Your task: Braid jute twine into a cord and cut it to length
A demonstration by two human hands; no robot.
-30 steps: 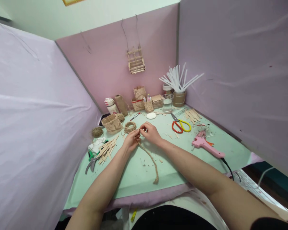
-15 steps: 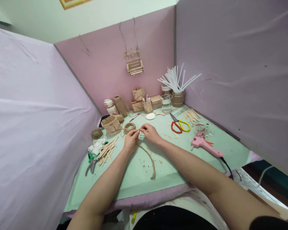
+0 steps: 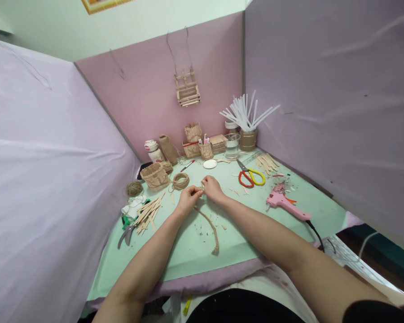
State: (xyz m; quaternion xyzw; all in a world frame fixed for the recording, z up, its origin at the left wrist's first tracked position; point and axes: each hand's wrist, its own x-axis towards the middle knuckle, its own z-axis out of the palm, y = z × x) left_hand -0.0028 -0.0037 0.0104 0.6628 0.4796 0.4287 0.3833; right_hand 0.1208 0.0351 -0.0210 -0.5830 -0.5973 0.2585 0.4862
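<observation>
Pinching at the far end of a braided jute cord (image 3: 213, 229), the left hand (image 3: 190, 197) and the right hand (image 3: 211, 187) are closed, their fingertips almost meeting just to the right of the twine coil (image 3: 181, 181) and a little nearer the person. Fingertips are small here, so which strands each one grips cannot be told for sure.

From beneath the left hand, the cord lies with its long axis running toward the person, away from the twine coil, bending rightward at first and then straightening, its thicker, tufted end pointing at the table's near edge.

Just left of the twine coil stands a bark-textured basket (image 3: 155, 176), with a ball of twine (image 3: 133, 189) beyond it; nearer and left lie flat wooden sticks (image 3: 150, 213) in a loose heap. Right of the twine coil, past the right hand, are scissors (image 3: 245, 168) with red and yellow handles, and farther right a pink glue gun (image 3: 286, 203).
</observation>
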